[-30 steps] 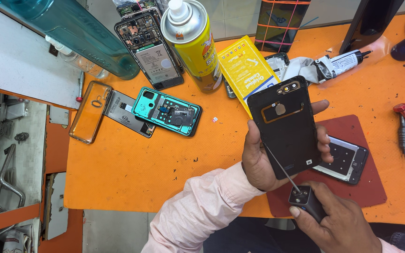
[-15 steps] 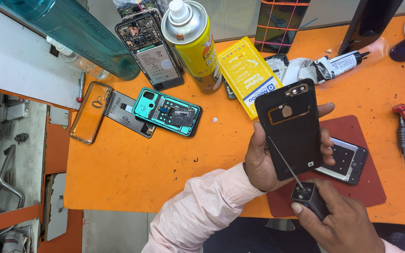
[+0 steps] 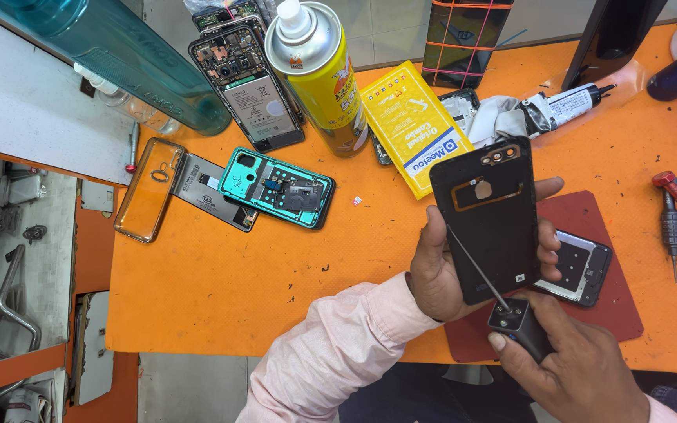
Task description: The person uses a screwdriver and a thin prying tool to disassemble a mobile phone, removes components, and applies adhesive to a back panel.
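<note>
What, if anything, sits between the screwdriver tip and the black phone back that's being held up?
Nothing visible does. The left hand holds the black phone back above the table, and the screwdriver in the right hand has its thin shaft already against the panel's left edge.

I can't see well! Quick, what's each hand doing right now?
Left hand: closed around the black phone back cover, holding it up.
Right hand: closed on a thin-shafted screwdriver.

An orange-topped workbench (image 3: 221, 290) is seen under even, bright light. A white shelf surface (image 3: 33, 110) is located at its left edge. Pale tiled wall (image 3: 389, 31) is visible behind. Grey floor (image 3: 190, 388) is exposed below the bench.
</note>
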